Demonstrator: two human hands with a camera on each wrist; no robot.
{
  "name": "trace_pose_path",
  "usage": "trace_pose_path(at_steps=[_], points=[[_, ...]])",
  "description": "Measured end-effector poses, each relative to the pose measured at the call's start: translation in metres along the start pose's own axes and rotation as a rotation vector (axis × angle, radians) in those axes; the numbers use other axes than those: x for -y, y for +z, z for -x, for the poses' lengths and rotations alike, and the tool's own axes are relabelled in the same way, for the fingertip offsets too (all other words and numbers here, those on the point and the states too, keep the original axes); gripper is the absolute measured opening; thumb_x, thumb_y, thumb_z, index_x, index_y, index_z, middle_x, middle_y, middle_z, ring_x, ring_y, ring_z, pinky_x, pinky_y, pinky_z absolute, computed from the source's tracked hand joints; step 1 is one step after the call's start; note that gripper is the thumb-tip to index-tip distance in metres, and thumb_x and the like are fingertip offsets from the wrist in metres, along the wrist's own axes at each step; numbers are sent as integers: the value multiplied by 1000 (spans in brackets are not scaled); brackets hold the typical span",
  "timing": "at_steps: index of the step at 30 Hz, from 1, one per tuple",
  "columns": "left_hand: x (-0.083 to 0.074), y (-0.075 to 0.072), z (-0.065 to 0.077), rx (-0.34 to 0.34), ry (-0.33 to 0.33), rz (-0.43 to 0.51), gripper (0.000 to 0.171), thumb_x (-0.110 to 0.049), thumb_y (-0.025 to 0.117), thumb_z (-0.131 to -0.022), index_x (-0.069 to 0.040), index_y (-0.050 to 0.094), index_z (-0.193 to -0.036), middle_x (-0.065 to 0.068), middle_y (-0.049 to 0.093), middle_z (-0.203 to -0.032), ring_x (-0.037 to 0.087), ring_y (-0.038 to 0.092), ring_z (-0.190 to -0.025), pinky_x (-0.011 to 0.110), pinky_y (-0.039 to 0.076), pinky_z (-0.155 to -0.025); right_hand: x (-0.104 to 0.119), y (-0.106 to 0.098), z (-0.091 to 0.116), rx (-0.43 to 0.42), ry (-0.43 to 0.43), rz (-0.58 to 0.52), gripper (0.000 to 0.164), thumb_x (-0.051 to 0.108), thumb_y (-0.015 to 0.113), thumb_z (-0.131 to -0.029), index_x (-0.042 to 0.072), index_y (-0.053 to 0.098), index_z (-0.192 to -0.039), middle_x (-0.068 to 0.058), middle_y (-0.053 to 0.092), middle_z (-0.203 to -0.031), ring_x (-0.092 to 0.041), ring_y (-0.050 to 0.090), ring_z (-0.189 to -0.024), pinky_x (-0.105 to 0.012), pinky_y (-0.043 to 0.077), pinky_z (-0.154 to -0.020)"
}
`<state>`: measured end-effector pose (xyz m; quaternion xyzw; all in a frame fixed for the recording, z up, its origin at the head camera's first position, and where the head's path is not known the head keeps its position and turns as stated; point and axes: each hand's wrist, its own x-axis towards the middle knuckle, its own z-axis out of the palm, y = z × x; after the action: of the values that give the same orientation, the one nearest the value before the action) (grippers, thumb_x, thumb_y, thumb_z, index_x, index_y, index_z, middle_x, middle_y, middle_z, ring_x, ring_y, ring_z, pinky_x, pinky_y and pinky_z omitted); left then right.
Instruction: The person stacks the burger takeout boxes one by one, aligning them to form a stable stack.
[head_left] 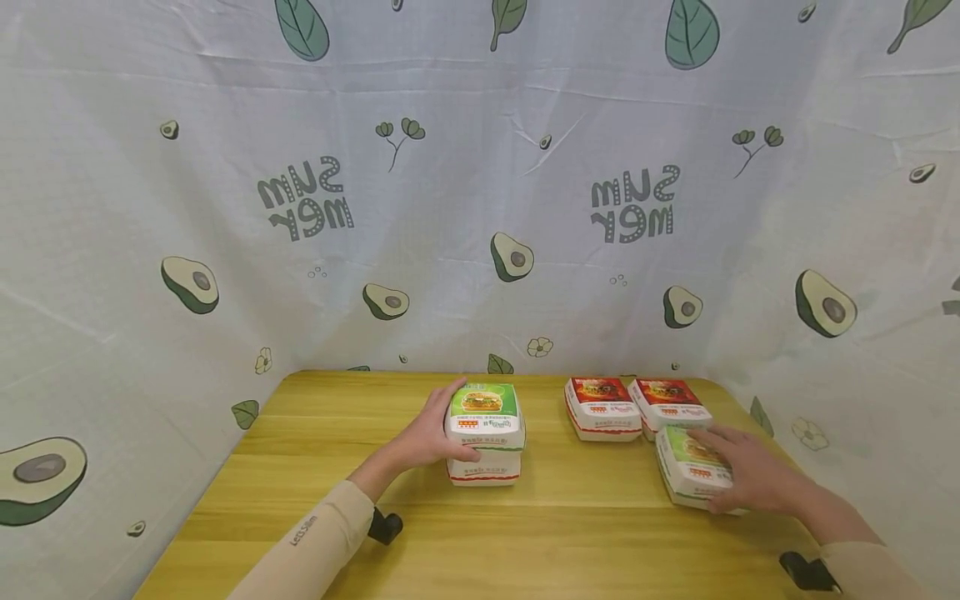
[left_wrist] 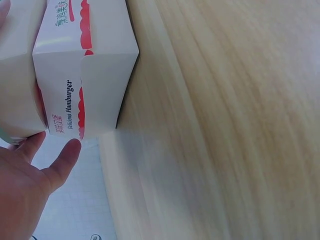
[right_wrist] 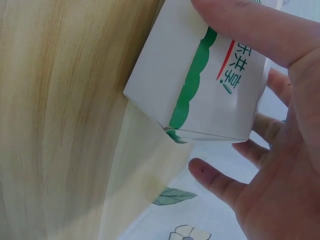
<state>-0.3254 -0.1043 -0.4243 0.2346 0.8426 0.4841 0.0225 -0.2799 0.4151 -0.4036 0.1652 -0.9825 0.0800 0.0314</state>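
In the head view two hamburger boxes stand stacked near the middle of the table. My left hand grips the upper, green-topped box from its left side, thumb across the front. Beneath it sits a white box with red trim, its top covered; the left wrist view shows "Delicious Hamburger" printed on this lower box. At the right, my right hand holds another green-topped hamburger box. Its thumb presses the near side, and green trim shows on that box in the right wrist view.
Two red-topped hamburger boxes, one on the left and one on the right, stand side by side behind the right hand's box. A wooden table lies under everything. A printed curtain hangs behind and beside it.
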Motion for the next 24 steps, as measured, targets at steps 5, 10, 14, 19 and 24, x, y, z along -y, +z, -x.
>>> trace_pose_path(at_steps=[5,10,14,19,24], points=[[0,0,0,0,4,9,123,-34,94,-66,-36,15,-160,7,33,-145,23,45,-120,49,41,-106,0,2,0,-8,3,4,108,49,94,-54,5,50,-142,-33,44,-141,-55,45,-121,-71,40,-92],[1,0,0,5,10,15,123,-35,93,-67,-32,14,-161,8,32,-145,24,45,-121,50,41,-105,1,3,1,-14,4,-32,107,46,94,-54,5,50,-142,-32,44,-140,-52,46,-121,-70,41,-92],[1,0,0,7,11,11,124,-35,93,-67,-30,14,-162,9,33,-144,24,46,-120,50,42,-105,0,4,1,-4,7,-72,106,42,95,-56,4,48,-143,-33,41,-141,-50,47,-119,-69,43,-91],[2,0,0,5,14,11,124,-35,93,-67,-30,14,-162,8,33,-143,24,45,-120,49,42,-105,-1,6,2,2,22,-84,105,41,94,-58,5,46,-145,-32,38,-142,-48,48,-118,-66,44,-90],[4,1,-1,5,15,18,124,-35,93,-67,-28,14,-162,9,33,-143,24,45,-120,50,42,-105,-2,8,3,-15,-2,-104,104,37,94,-58,3,47,-144,-32,39,-141,-46,49,-116,-65,45,-88]])
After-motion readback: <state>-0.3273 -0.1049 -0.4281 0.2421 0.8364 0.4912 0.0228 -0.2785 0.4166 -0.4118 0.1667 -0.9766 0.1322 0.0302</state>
